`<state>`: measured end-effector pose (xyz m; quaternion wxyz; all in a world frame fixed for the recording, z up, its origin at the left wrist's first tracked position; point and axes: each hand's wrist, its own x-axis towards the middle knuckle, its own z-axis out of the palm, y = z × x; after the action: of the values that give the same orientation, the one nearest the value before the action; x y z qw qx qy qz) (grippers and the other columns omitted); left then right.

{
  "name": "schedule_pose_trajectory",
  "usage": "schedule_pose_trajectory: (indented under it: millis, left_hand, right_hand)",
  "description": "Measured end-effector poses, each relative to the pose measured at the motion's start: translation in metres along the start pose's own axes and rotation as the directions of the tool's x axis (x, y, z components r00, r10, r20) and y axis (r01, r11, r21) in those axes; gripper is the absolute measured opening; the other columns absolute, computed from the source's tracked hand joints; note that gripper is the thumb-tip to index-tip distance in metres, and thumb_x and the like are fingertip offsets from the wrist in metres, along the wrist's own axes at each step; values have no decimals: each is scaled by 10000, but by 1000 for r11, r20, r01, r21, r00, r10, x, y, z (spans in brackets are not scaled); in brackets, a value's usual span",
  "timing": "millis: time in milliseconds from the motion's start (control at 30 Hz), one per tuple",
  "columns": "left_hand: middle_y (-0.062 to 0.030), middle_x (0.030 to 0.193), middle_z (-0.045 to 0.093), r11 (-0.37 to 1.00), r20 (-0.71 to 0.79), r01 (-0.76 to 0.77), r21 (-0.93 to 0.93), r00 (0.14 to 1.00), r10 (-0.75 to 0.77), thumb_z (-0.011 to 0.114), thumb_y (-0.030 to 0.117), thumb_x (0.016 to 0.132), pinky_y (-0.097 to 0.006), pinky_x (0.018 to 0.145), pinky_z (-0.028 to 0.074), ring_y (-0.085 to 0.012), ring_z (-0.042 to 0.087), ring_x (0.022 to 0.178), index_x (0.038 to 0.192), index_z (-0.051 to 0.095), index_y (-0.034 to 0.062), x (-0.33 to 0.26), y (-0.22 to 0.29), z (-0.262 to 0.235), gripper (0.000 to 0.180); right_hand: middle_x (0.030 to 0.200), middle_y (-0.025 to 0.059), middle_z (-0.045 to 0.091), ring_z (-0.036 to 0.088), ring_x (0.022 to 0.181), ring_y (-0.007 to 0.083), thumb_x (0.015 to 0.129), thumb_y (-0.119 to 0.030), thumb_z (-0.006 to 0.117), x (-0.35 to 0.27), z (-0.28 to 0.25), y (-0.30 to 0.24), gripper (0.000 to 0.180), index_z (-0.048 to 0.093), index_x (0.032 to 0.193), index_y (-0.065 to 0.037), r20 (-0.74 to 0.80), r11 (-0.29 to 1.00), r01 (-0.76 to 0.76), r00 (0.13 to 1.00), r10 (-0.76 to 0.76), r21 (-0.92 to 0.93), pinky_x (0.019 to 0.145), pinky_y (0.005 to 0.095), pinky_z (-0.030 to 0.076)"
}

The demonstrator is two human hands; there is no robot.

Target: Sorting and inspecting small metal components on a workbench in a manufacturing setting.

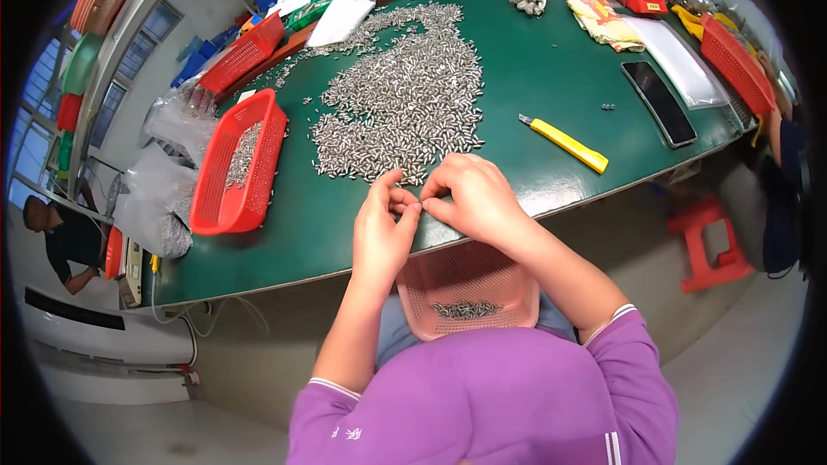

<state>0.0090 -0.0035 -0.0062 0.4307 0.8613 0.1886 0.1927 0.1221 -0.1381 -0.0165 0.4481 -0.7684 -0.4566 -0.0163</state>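
A pink basket [465, 288] on the lap sits below the green table [551, 52] edge to catch parts; above it, left hand [382, 228] and right hand [474, 198] pinch small metal pieces, beside the metal-piece heap [405, 95].

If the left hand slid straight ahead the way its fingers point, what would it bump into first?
Probably the big pile of small metal pieces on the green table, just beyond the left hand; depth is hard to judge.

Green table [534, 77] bears metal pins [405, 95], red basket [237, 164], yellow knife [564, 144].
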Motion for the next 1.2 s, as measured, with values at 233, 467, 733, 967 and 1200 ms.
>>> schedule_pose_trajectory:
  millis: [233,467,733,967,1200]
  left_hand:
    - [-30,880,671,996,32,1,-91,999,2,702,-46,850,-275,752,520,-103,607,791,1324,564,2,-3,-4,-2,496]
    - [22,907,644,992,50,-22,-124,998,28,687,-60,854,-207,729,445,-38,536,804,1323,568,28,-6,-9,-5,492]
    - [-2,951,644,991,-23,-88,-104,996,86,652,-48,895,-226,777,474,-56,553,823,1357,526,5,-9,-13,-2,482]
    - [-50,944,675,992,10,-49,-116,999,51,672,-30,888,-286,761,526,-112,607,797,1352,522,-8,3,-7,1,488]
    - [-34,926,672,996,33,-51,-68,998,54,691,-53,866,-270,786,522,-103,609,827,1336,548,-2,0,-4,-4,494]
  right_hand:
    - [835,93,633,631,881,315,736,-155,752,-7,-1,1,124,692,805,-71,11,999,27,1000,-28,40,835,449,498]
    - [946,78,591,579,992,307,790,-164,718,-16,-2,-6,140,662,899,-96,-25,999,41,999,-42,-32,899,443,452]
    - [972,72,617,589,998,303,799,-168,718,-13,-4,-4,194,701,981,-101,-10,999,45,999,-45,-26,919,442,455]
    - [930,51,623,602,967,276,803,-163,719,-11,-6,-11,119,721,913,-116,33,999,-14,999,16,-48,886,423,456]
    - [917,36,614,598,948,262,799,-170,728,-12,-6,-11,92,704,874,-122,-9,999,1,1000,-1,-41,850,413,448]
